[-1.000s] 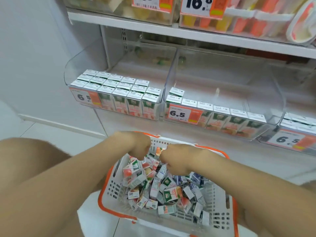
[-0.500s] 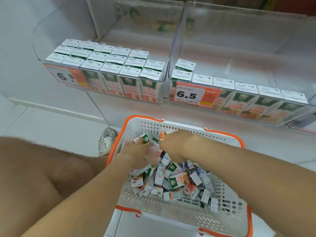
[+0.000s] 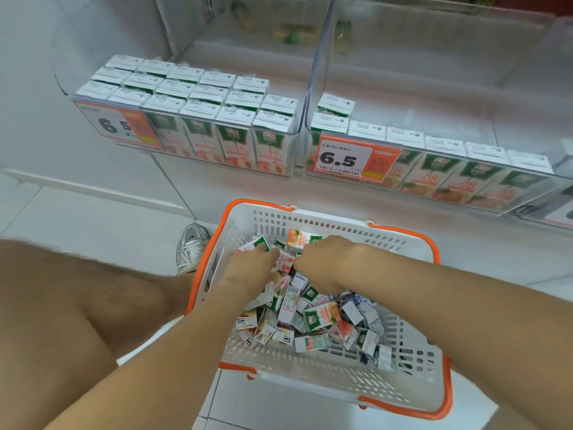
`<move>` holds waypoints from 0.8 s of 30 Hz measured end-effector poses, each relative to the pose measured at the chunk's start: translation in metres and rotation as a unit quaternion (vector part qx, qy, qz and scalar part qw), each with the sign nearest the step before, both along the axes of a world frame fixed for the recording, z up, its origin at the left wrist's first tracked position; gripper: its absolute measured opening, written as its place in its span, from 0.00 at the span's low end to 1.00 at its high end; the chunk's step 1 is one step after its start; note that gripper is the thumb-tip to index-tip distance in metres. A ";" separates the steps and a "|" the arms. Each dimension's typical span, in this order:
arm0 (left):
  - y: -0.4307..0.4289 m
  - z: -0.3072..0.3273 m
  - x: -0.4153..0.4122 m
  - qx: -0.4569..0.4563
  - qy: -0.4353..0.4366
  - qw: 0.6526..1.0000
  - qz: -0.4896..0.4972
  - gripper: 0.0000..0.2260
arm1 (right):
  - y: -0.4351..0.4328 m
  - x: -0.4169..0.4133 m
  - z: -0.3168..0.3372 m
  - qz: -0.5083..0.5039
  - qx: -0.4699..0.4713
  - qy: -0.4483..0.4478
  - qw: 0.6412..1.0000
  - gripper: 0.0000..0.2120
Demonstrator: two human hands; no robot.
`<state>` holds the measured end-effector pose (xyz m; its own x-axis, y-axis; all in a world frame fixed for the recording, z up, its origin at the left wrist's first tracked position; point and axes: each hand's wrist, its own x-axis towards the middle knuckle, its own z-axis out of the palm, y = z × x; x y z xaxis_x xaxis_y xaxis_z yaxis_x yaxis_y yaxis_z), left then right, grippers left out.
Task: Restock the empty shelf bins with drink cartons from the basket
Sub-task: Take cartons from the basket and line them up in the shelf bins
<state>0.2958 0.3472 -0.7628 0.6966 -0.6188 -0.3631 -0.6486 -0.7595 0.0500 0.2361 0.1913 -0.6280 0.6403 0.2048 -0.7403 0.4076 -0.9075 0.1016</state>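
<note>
Drink cartons (image 3: pixel 319 316) lie heaped in the basket (image 3: pixel 325 380). At its far end, left hand (image 3: pixel 251 270) curls round several; right hand (image 3: pixel 324 263) grip is hidden. Risk: an overfull handful sheds cartons outside the basket.

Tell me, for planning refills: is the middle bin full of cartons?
No, the middle bin holds only a front row of cartons plus one behind it.

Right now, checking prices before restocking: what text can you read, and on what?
"6.5": orange price tag on right bin.
"6 5": left bin's price tag.
"100%": left-bin cartons.
"08", upside down: right-bin cartons.
Tag small print, carton tops: too blurred.
</note>
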 end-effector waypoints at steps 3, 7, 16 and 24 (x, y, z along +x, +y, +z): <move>0.001 0.005 -0.001 -0.003 -0.029 1.000 0.000 0.18 | -0.003 -0.002 0.000 -0.002 -0.004 -0.001 1.000 0.06; 0.005 0.023 0.010 -0.069 -0.031 0.996 0.042 0.15 | -0.010 -0.002 0.010 -0.012 -0.004 -0.013 1.000 0.08; -0.002 0.127 0.015 -0.410 0.386 0.733 0.381 0.11 | -0.028 0.002 0.017 -0.229 0.286 -0.114 0.924 0.42; 0.022 0.076 0.021 -0.146 0.163 0.948 0.229 0.11 | -0.023 -0.006 0.020 -0.242 0.246 -0.148 0.927 0.18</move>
<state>0.3172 0.3693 -0.6869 0.7966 -0.3859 -0.4652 -0.1672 -0.8803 0.4439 0.2302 0.1684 -0.6081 0.9051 0.1061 -0.4117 -0.0400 -0.9428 -0.3308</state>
